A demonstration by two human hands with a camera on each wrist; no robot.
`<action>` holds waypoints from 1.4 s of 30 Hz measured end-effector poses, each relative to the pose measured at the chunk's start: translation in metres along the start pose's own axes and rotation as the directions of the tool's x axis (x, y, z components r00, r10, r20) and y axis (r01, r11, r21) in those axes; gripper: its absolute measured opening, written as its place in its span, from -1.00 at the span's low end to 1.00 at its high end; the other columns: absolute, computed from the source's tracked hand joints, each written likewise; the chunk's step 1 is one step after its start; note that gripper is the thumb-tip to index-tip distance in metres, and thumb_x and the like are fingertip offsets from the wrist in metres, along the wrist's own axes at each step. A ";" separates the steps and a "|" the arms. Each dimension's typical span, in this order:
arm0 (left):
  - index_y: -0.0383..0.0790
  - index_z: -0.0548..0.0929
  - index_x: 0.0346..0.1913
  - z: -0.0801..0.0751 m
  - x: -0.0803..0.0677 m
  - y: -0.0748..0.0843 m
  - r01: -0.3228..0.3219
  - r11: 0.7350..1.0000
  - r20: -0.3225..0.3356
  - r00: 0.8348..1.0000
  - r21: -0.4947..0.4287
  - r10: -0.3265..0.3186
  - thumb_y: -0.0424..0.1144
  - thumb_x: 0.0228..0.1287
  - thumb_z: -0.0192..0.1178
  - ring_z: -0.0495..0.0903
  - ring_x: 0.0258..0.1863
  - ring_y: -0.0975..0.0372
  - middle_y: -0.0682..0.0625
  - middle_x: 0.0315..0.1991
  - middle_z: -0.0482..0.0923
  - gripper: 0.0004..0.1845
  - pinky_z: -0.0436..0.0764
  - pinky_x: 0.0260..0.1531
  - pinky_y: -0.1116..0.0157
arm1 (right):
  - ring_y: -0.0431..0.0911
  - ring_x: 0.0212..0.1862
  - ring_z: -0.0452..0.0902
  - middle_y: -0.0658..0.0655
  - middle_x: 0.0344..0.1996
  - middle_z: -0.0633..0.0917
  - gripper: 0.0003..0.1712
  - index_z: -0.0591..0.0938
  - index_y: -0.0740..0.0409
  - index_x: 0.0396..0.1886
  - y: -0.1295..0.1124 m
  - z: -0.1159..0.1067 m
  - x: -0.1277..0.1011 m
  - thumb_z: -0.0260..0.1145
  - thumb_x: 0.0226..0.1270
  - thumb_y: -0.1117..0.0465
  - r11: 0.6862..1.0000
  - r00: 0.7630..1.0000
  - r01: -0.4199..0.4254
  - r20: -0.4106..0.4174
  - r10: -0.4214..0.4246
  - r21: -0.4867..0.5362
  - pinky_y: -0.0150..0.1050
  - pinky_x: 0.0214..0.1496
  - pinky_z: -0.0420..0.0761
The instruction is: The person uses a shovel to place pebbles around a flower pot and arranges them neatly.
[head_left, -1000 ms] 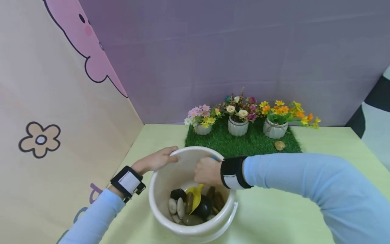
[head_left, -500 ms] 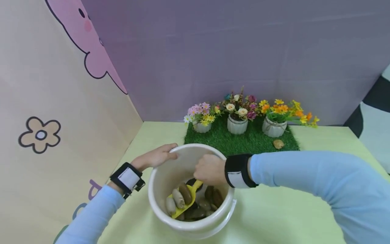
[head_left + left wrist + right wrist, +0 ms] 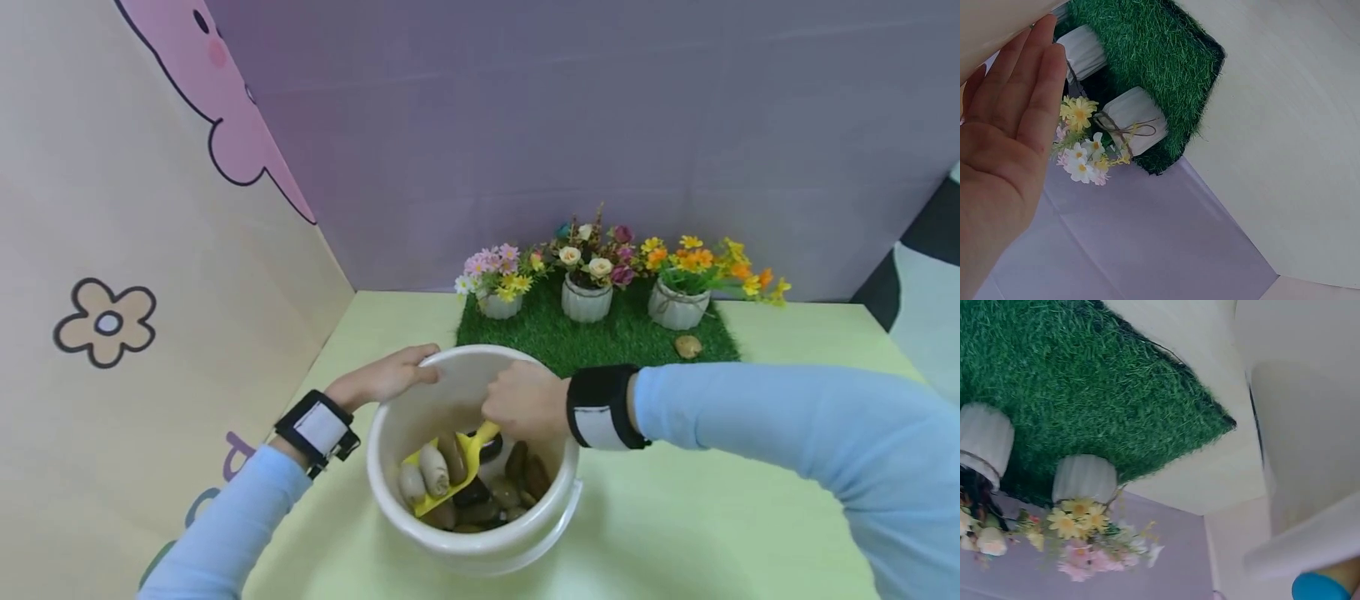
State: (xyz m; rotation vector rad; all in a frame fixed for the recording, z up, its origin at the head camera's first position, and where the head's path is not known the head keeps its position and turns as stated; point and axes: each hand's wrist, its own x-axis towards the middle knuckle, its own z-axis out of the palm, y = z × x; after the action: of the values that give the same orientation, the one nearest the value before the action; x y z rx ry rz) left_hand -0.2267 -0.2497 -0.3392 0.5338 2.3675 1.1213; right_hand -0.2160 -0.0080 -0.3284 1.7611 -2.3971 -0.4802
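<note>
A white bucket stands on the pale green table, holding several smooth dark and tan stones. My left hand holds its far-left rim, thumb over the edge; in the left wrist view its fingers lie flat along the bucket wall. My right hand reaches into the bucket and grips the handle of a yellow scoop. The scoop's blade carries three pale and brown stones above the rest. A blue rounded piece shows at the bottom of the right wrist view.
Behind the bucket lies a green grass mat with three white flower pots and one tan stone on it. A purple back wall and a beige cartoon side wall enclose the table.
The scoop was dug in among the stones a second ago; now it sits higher and further left with stones on its blade. My left hand has stayed on the rim.
</note>
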 end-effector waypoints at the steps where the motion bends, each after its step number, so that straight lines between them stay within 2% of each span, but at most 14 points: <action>1: -0.37 0.43 0.16 0.000 0.000 0.000 -0.002 1.000 -0.004 1.000 0.010 0.002 -0.22 0.48 -0.11 0.70 -0.15 0.13 -0.32 0.05 0.58 -0.65 0.79 -0.17 0.22 | -0.13 -0.53 0.55 -0.06 -0.58 0.68 -0.79 0.58 -0.06 -0.63 0.001 -0.002 -0.001 0.35 0.17 0.16 0.999 1.000 -0.024 0.006 0.023 0.037 -0.23 -0.54 0.56; 6: -0.34 0.45 0.16 0.001 -0.002 -0.001 -0.007 0.999 -0.015 1.000 0.054 0.008 -0.22 0.48 -0.10 0.63 0.00 0.09 -0.26 0.06 0.58 -0.65 0.72 0.03 0.20 | -0.15 -0.57 0.50 -0.05 -0.62 0.63 -0.69 0.47 -0.05 -0.67 0.008 -0.007 -0.006 0.34 0.23 0.13 0.977 0.991 -0.130 0.012 0.130 0.170 -0.26 -0.56 0.56; 10: -0.35 0.45 0.15 0.001 -0.002 -0.001 -0.025 0.998 -0.009 1.000 0.055 0.025 -0.22 0.47 -0.10 0.61 0.04 0.05 -0.27 0.07 0.58 -0.65 0.69 0.09 0.17 | -0.17 -0.58 0.45 -0.06 -0.63 0.60 -0.71 0.47 -0.04 -0.64 0.013 -0.013 -0.011 0.34 0.22 0.16 0.965 0.986 -0.165 0.043 0.159 0.204 -0.31 -0.59 0.50; 14: -0.37 0.44 0.18 0.001 -0.001 -0.002 -0.031 0.999 -0.003 1.000 0.041 0.031 -0.23 0.47 -0.10 0.61 0.06 0.02 -0.29 0.09 0.56 -0.64 0.71 0.06 0.18 | -0.18 -0.62 0.37 -0.05 -0.66 0.56 -0.70 0.47 -0.03 -0.62 0.018 -0.019 -0.018 0.33 0.27 0.11 0.963 0.981 -0.191 0.075 0.180 0.192 -0.35 -0.63 0.37; 19: -0.39 0.43 0.18 0.001 -0.002 -0.001 -0.034 0.999 -0.003 0.999 0.031 0.034 -0.25 0.47 -0.10 0.61 0.08 -0.03 -0.33 0.09 0.56 -0.64 0.74 0.03 0.18 | -0.19 -0.63 0.29 -0.04 -0.65 0.52 -0.71 0.54 -0.03 -0.59 0.025 -0.022 -0.033 0.31 0.31 0.03 0.961 0.976 -0.216 0.067 0.207 0.174 -0.39 -0.66 0.25; 25: -0.39 0.43 0.16 -0.001 -0.002 -0.001 -0.016 1.000 -0.002 1.000 0.027 0.016 -0.24 0.47 -0.09 0.64 0.03 -0.02 -0.34 0.08 0.56 -0.65 0.76 -0.03 0.18 | -0.22 -0.65 0.29 -0.08 -0.68 0.53 -0.86 0.70 -0.07 -0.41 0.030 -0.020 -0.051 0.33 0.31 0.03 0.939 0.972 -0.235 0.038 0.233 0.251 -0.42 -0.67 0.23; 29: -0.40 0.40 0.21 -0.002 0.000 -0.002 -0.011 1.000 0.005 1.000 -0.004 0.011 -0.24 0.47 -0.10 0.65 0.04 -0.05 -0.37 0.11 0.54 -0.62 0.77 -0.04 0.16 | -0.23 -0.66 0.28 -0.10 -0.68 0.54 -0.88 0.73 -0.07 -0.34 0.031 -0.021 -0.057 0.33 0.30 0.05 0.934 0.971 -0.237 0.034 0.237 0.267 -0.44 -0.67 0.20; 35: -0.40 0.39 0.21 -0.001 0.001 -0.003 -0.005 1.000 0.010 1.000 -0.016 0.006 -0.23 0.48 -0.10 0.67 0.01 -0.03 -0.37 0.12 0.53 -0.62 0.78 -0.07 0.16 | -0.24 -0.66 0.32 -0.08 -0.65 0.61 -0.91 0.74 -0.08 -0.33 0.032 -0.025 -0.063 0.36 0.27 0.06 0.938 0.967 -0.254 0.035 0.253 0.236 -0.43 -0.68 0.28; 42: -0.43 0.40 0.12 -0.002 0.002 -0.003 -0.011 0.999 0.014 1.000 -0.034 0.012 -0.27 0.47 -0.11 0.73 -0.18 0.08 -0.37 0.02 0.55 -0.68 0.80 -0.22 0.16 | -0.22 -0.69 0.26 -0.09 -0.72 0.50 -0.87 0.68 -0.07 -0.49 0.039 -0.029 -0.075 0.35 0.27 0.10 0.924 0.949 -0.314 0.050 0.311 0.217 -0.44 -0.70 0.22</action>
State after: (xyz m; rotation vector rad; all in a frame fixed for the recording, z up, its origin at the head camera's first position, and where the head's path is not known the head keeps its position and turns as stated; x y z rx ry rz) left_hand -0.2293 -0.2514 -0.3407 0.5419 2.3319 1.1573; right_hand -0.2192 0.0681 -0.2817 1.4034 -2.7654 -0.1911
